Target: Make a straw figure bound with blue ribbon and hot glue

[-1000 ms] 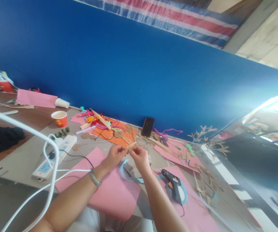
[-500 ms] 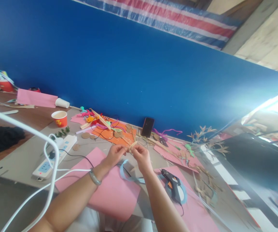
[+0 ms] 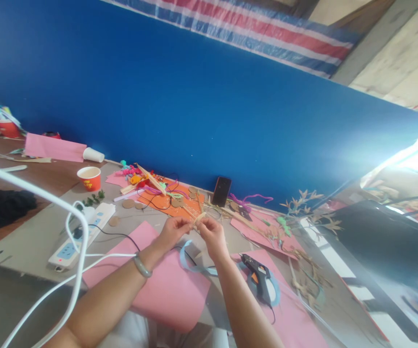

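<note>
Both hands meet over the middle of the desk, pinching a small pale straw-coloured strip [image 3: 199, 218] between them. My left hand [image 3: 174, 231] has its fingertips closed on the strip's left end; a grey-green bangle circles that wrist. At the other end, my right hand [image 3: 212, 233] pinches with thumb and forefinger. What kind of strip it is cannot be made out. Below the hands lies a pink paper sheet [image 3: 172, 295], with a light blue ribbon [image 3: 185, 256] curling beside them. A black glue gun [image 3: 261, 280] rests on a blue tape roll, right of my right forearm.
A white power strip [image 3: 82, 239] and a red paper cup [image 3: 90, 179] stand left. Behind the hands, orange paper [image 3: 158, 205] carries coloured craft bits. A dark phone [image 3: 221, 191] leans at the blue partition [image 3: 194, 106]. A white cable [image 3: 82, 251] loops at lower left.
The hands stay nearly in place, still pinching the strip, which has tilted slightly. The view has shifted a little.
</note>
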`<state>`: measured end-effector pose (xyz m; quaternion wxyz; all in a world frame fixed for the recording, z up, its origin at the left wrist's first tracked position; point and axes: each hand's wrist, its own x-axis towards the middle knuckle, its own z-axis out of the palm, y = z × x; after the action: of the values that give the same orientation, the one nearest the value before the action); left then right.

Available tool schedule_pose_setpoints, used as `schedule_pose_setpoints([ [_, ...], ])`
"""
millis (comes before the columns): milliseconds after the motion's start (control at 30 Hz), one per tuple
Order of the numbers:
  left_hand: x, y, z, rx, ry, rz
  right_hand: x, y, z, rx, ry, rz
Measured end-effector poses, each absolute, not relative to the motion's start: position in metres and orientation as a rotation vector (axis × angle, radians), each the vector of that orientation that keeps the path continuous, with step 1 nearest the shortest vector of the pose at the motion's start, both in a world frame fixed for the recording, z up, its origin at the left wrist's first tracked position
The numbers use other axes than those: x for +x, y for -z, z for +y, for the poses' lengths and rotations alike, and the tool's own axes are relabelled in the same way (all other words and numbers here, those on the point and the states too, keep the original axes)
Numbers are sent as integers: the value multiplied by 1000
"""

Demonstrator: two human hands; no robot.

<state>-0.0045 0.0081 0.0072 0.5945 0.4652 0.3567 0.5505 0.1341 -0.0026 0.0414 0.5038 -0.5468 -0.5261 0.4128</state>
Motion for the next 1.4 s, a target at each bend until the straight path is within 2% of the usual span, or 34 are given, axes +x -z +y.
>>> schedule_pose_setpoints([
  [467,-4,-4,9,1099,-1277,826,133,-40,-4,-1324,-1019,-1242],
  [767,-3,0,8,1147,-1330,898,138,-46,-12,-1254,-1170,-1212],
  [900,-3,3,9,1202,-1373,985,157,-54,-44,-1368,-985,-1349],
  [967,-4,3,9,1251,-1387,1034,175,-57,-68,-1487,-786,-1458],
  [1067,-5,4,9,1305,-1388,1076,214,-54,-100,-1751,-457,-1604],
  [1200,-6,6,10,1329,-1391,1101,271,-40,-128,-2255,-53,-1421],
  [1300,-6,7,12,1321,-1392,1117,299,-27,-137,-2458,29,-1345],
  [1400,-8,8,13,1310,-1411,1121,309,-17,-135,-2517,-38,-1375],
])
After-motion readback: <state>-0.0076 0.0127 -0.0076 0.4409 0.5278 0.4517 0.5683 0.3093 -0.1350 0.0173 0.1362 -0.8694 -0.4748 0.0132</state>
